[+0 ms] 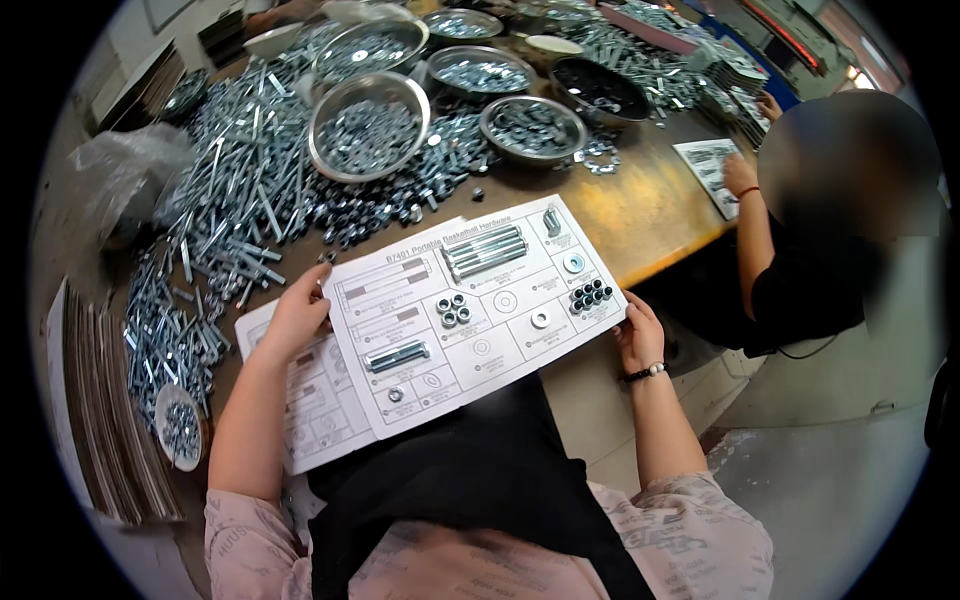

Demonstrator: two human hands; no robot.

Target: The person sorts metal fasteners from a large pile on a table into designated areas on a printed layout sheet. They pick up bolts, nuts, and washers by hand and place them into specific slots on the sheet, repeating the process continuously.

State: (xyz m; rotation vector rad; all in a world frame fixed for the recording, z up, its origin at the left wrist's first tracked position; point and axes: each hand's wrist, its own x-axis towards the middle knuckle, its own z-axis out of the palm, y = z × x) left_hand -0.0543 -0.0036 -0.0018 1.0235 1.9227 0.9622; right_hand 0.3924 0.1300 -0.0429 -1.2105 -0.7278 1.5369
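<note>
Soft pink fabric of the person's shirt point(440, 565), faintly printed, spreads closest, crossed by a matte black apron point(450, 470). Above the lap a flat white card point(465, 392) tilts, printed with outlined compartments, one corner by the right hand point(640, 335). That hand's grip pinches the card's right edge, thumb on top; round beads circle its wrist. At the card's left edge is the left hand point(303, 312), fingers bent; I cannot tell whether its grip is closed on the edge.

On the card lie a bundle of long, shiny steel bolts point(485, 252), four squat silvery nuts point(453, 310), a cluster of black-centred nuts point(590, 295), flat ring-shaped washers point(573, 262) and a shorter metal rod point(397, 356). Beneath its left side sits a second printed sheet point(315, 400).

Beyond, the worn brown table point(640, 225) carries a jagged heap of slender bolts point(230, 180), a mound of chunky nuts point(400, 205) and round polished metal bowls point(318, 150) of small parts. Crumpled clear plastic point(130, 160) and layered, rough-edged cardboard point(110, 420) stand at the left. A co-worker's hand point(740, 178) touches another card point(708, 165) at right.
</note>
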